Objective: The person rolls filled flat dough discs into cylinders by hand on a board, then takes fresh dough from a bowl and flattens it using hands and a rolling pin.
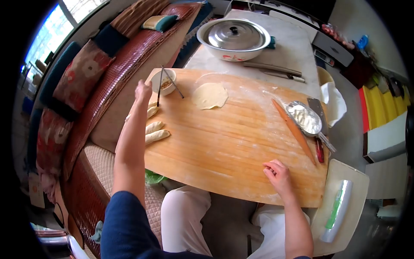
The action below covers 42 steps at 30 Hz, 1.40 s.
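Observation:
My left hand [143, 91] is stretched to the board's far left, beside a white bowl [172, 74] holding crumbly filling. Its fingers are partly hidden, so whether they grip the bowl's rim is unclear. Two dark chopsticks [160, 88] lean across the bowl. Below my left forearm lie several pale dough rolls [156, 136], partly covered by the arm. A flat round of dough [210, 96] rests right of the bowl. My right hand [278, 173] hovers over or rests on the near right of the wooden board [224, 146], fingers curled in, with nothing visible in them.
At the board's right lie a wooden rolling pin [295, 131], a metal scoop of flour [305, 118] and a knife [319, 150]. Behind stands a large basin [233, 54] with a metal lid. A roll of plastic wrap [337, 211] sits at lower right, a couch [116, 82] at left.

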{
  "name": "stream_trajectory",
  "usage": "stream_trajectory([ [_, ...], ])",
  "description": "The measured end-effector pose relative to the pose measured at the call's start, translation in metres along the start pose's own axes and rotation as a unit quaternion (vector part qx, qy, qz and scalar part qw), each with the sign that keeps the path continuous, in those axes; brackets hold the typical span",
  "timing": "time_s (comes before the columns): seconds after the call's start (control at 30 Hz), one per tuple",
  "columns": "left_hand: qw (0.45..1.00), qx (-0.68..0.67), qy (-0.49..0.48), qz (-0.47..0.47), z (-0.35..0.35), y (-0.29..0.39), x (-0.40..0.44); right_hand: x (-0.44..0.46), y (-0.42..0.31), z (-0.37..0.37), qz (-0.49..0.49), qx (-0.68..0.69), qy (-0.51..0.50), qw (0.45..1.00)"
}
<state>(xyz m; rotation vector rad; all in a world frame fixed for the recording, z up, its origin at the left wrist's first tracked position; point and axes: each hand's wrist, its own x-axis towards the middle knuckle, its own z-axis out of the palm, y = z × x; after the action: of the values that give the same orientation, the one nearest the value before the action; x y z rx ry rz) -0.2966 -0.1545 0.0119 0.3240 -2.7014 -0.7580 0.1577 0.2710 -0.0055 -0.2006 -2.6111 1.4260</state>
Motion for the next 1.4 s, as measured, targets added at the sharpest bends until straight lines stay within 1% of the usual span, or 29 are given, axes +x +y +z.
stream_trajectory([
  [0.03, 0.984, 0.096, 0.093, 0.113, -0.007, 0.012, -0.014, 0.001, 0.007, 0.004, -0.004, -0.008, 0.004, 1.000],
  [0.07, 0.982, 0.054, 0.107, 0.149, -0.016, 0.025, -0.030, -0.002, 0.014, 0.006, -0.003, -0.019, 0.012, 1.000],
  [0.1, 0.969, 0.015, 0.119, 0.214, -0.025, 0.042, -0.052, -0.002, 0.013, 0.007, -0.004, -0.024, 0.023, 0.999],
  [0.13, 0.962, -0.038, 0.094, 0.254, -0.030, 0.060, -0.079, -0.003, 0.011, 0.008, -0.007, -0.031, 0.034, 0.999],
  [0.17, 0.955, -0.083, 0.045, 0.283, -0.035, 0.077, -0.108, -0.006, 0.011, 0.010, 0.000, -0.026, 0.046, 0.999],
  [0.2, 0.929, -0.161, 0.001, 0.334, -0.031, 0.084, -0.134, -0.006, 0.012, 0.013, 0.002, -0.019, 0.056, 0.998],
  [0.23, 0.898, -0.143, 0.032, 0.415, -0.023, 0.086, -0.164, -0.005, 0.012, 0.012, -0.001, -0.010, 0.064, 0.998],
  [0.27, 0.887, -0.124, -0.027, 0.444, -0.026, 0.093, -0.198, -0.007, 0.014, 0.009, -0.002, -0.001, 0.088, 0.996],
  [0.3, 0.889, -0.147, -0.102, 0.421, -0.025, 0.097, -0.228, -0.008, 0.015, 0.006, -0.006, 0.008, 0.111, 0.994],
  [0.33, 0.877, -0.160, -0.143, 0.429, -0.027, 0.098, -0.257, -0.009, 0.014, 0.003, -0.009, 0.017, 0.133, 0.991],
  [0.37, 0.877, -0.140, -0.182, 0.423, -0.027, 0.097, -0.279, -0.009, 0.014, -0.007, -0.036, -0.071, 0.186, 0.979],
  [0.4, 0.865, -0.109, -0.203, 0.447, -0.033, 0.097, -0.294, -0.009, 0.016, -0.023, -0.060, -0.159, 0.237, 0.957],
  [0.43, 0.853, -0.103, -0.214, 0.464, -0.032, 0.093, -0.303, -0.008, 0.019, -0.038, -0.084, -0.244, 0.285, 0.923],
  [0.47, 0.849, -0.103, -0.212, 0.473, -0.031, 0.090, -0.309, -0.006, 0.022, -0.051, -0.078, -0.308, 0.292, 0.902],
  [0.53, 0.858, -0.102, -0.234, 0.446, -0.028, 0.091, -0.314, 0.000, 0.029, -0.074, -0.066, -0.431, 0.301, 0.848],
  [0.6, 0.861, -0.107, -0.224, 0.443, -0.019, 0.100, -0.308, 0.009, 0.043, -0.082, -0.017, -0.455, 0.245, 0.856],
  [0.63, 0.864, -0.108, -0.220, 0.440, -0.014, 0.104, -0.306, 0.013, 0.052, -0.083, 0.009, -0.466, 0.214, 0.859],
  [0.73, 0.869, -0.126, -0.200, 0.434, 0.013, 0.133, -0.289, 0.030, 0.078, -0.080, -0.014, -0.487, 0.161, 0.858],
  [0.77, 0.866, -0.128, -0.165, 0.455, 0.036, 0.137, -0.279, 0.034, 0.083, -0.075, 0.021, -0.448, 0.139, 0.883],
  [0.83, 0.867, -0.124, -0.142, 0.461, 0.067, 0.160, -0.259, 0.039, 0.045, -0.075, 0.099, -0.367, 0.090, 0.921],
  [0.93, 0.877, -0.110, -0.140, 0.445, 0.110, 0.194, -0.227, 0.059, 0.026, -0.083, -0.128, -0.346, 0.147, 0.918],
  [0.97, 0.885, -0.087, -0.140, 0.436, 0.127, 0.201, -0.219, 0.066, 0.016, -0.092, -0.050, -0.354, 0.090, 0.930],
  [1.07, 0.902, -0.024, -0.133, 0.411, 0.159, 0.223, -0.196, 0.125, 0.009, -0.112, -0.027, -0.337, 0.058, 0.939],
  [1.17, 0.912, 0.034, -0.156, 0.377, 0.169, 0.231, -0.178, 0.193, 0.020, -0.129, -0.071, -0.379, 0.070, 0.920],
  [1.27, 0.924, 0.080, -0.185, 0.326, 0.171, 0.225, -0.150, 0.245, 0.042, -0.147, -0.094, -0.395, 0.041, 0.913],
  [1.3, 0.930, 0.087, -0.189, 0.303, 0.171, 0.220, -0.138, 0.256, 0.043, -0.151, -0.062, -0.378, 0.022, 0.924],
  [1.4, 0.939, 0.122, -0.201, 0.251, 0.165, 0.204, -0.108, 0.281, 0.066, -0.160, -0.075, -0.365, 0.005, 0.928],
])
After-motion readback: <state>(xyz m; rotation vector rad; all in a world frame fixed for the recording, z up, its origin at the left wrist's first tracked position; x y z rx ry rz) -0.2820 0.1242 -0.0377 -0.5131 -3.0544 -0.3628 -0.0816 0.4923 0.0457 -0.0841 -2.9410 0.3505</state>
